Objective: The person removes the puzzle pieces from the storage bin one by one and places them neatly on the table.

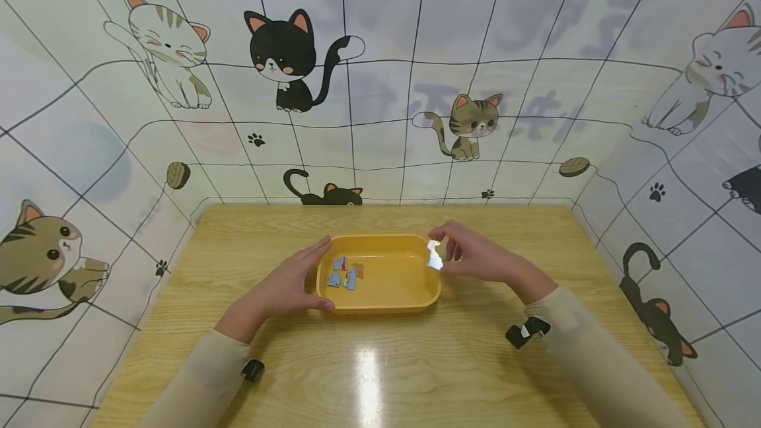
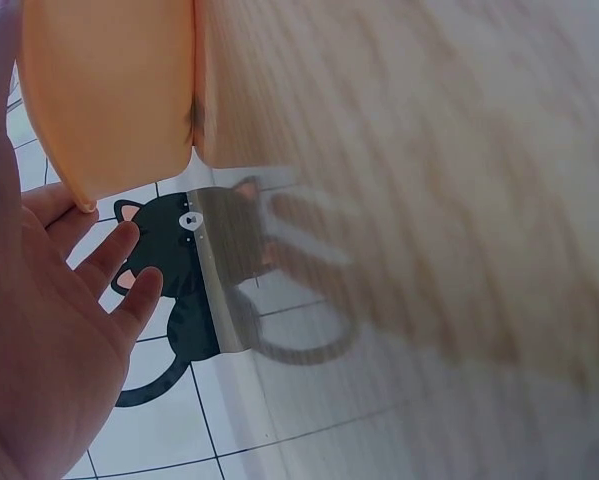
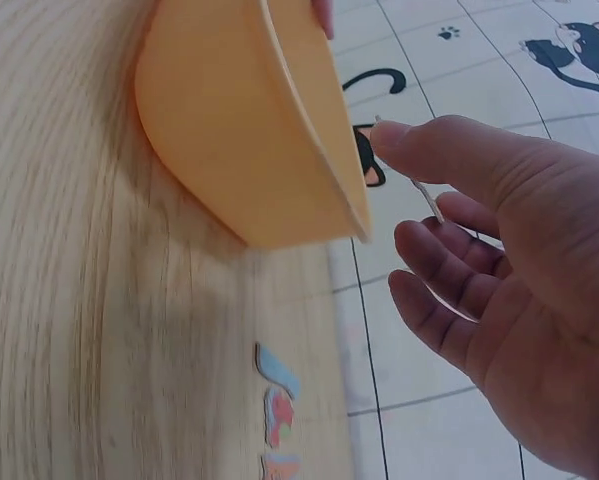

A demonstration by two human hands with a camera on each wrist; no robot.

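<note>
A yellow plastic tray (image 1: 392,283) sits on the table. My left hand (image 1: 291,283) holds its left end, thumb at the front rim and fingers at the back. Above the tray's right end, my right hand (image 1: 478,257) pinches a puzzle piece (image 1: 435,255) between thumb and fingers; its face glares white. In the right wrist view that puzzle piece (image 3: 428,200) shows edge-on. Several blue and orange puzzle pieces (image 1: 351,279) lie inside the tray, toward the left. The left wrist view shows the tray's outer wall (image 2: 114,90) beside the fingers.
More small puzzle pieces (image 3: 278,415) lie on the wooden table (image 1: 297,368) beyond the tray's right end in the right wrist view. A wall covering with cartoon cats (image 1: 380,84) encloses the table at the back and sides.
</note>
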